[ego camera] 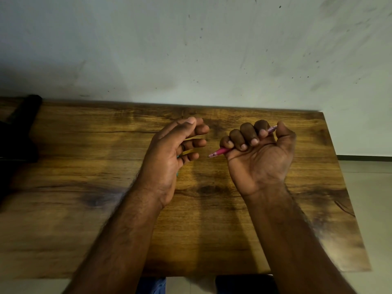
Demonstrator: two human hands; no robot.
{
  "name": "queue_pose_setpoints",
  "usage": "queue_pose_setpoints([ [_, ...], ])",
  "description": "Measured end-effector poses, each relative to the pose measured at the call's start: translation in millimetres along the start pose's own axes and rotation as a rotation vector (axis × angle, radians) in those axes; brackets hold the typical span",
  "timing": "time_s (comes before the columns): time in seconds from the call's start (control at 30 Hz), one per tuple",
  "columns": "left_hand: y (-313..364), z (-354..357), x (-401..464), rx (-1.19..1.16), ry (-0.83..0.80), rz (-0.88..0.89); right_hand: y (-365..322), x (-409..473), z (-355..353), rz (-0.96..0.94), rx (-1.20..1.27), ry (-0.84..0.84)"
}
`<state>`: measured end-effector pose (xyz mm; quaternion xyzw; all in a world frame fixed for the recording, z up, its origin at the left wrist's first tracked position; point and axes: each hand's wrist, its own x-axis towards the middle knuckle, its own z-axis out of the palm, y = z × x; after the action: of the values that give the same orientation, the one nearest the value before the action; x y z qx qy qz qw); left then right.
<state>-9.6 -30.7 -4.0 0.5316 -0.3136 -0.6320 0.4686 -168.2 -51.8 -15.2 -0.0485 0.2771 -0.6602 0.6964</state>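
Gripping a pink pen (pixel 220 151), the right hand (pixel 257 154) hides its middle.

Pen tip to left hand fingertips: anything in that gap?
Nothing. In the head view, only bare wooden table shows between the pink pen tip, gripped by the right hand, and the left hand fingertips.
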Motion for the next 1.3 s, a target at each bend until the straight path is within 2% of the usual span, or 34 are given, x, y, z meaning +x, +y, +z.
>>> queue_pose_setpoints([
  [1.3,-1.4,0.6,-0.5,0.031,0.001,0.01,0.1,-1.3,1.2,-0.008,-0.015,-0.014],
])
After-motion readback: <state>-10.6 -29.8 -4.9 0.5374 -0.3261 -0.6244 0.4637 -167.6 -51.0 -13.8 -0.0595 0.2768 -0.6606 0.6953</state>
